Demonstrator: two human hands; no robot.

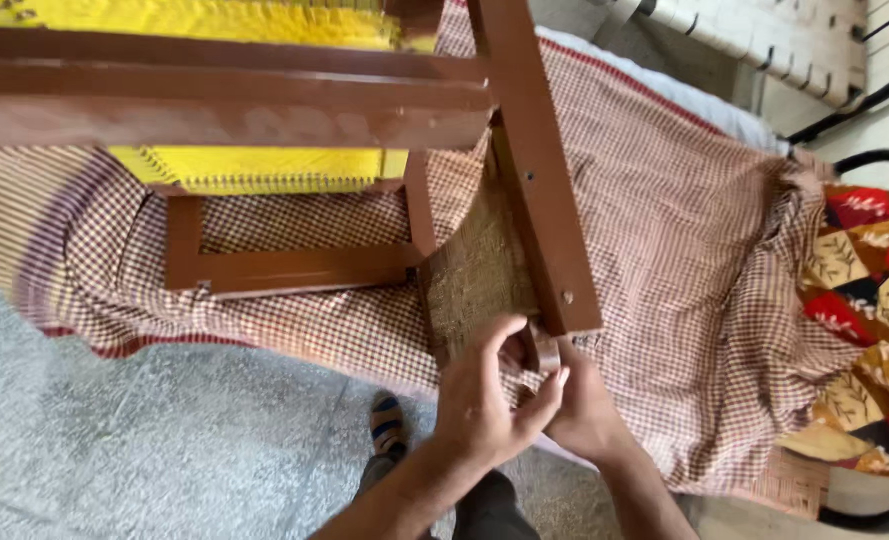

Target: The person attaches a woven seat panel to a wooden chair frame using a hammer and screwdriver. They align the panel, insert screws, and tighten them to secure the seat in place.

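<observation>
Both hands meet at the lower end of a brown wooden frame. Left hand curled, thumb and fingers pinching a small brown ring-like piece (tape roll, perhaps). Right hand cupped beneath it, touching. Checked cloth spreads beyond the hands; yellow weaving up-left.

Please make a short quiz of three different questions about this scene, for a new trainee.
1. True or false: both hands meet at the low end of the brown wooden frame.
2. What colour is the weaving on the frame? A green, B yellow, C blue.
3. What lies under the frame?

Key
1. True: the left hand and right hand are together there.
2. B.
3. A checked cloth.
</observation>
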